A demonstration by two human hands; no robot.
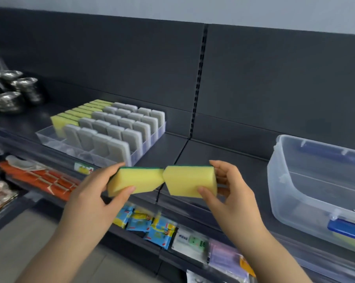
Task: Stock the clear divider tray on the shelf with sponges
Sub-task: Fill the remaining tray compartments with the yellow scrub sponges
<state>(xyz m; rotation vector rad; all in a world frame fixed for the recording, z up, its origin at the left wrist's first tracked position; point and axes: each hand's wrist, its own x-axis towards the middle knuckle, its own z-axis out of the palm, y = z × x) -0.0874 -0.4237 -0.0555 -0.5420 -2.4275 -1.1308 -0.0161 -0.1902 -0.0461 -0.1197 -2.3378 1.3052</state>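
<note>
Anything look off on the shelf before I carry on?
Nothing spilled or damaged. The clear divider tray has unfilled front left compartments; the left hand and right hand hold two yellow sponges, corners touching.

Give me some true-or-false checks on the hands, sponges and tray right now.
1. The left hand grips the left sponge, and the right hand grips the right sponge. True.
2. A clear bin stands to the right of the tray. True.
3. Both held sponges are in the tray. False: both are held in front of the shelf, outside the tray.
4. The tray holds only yellow sponges. False: it has one yellow row on its left, and grey sponges fill the other rows.
5. The tray is packed to its front wall. False: free space shows at the front.
</note>
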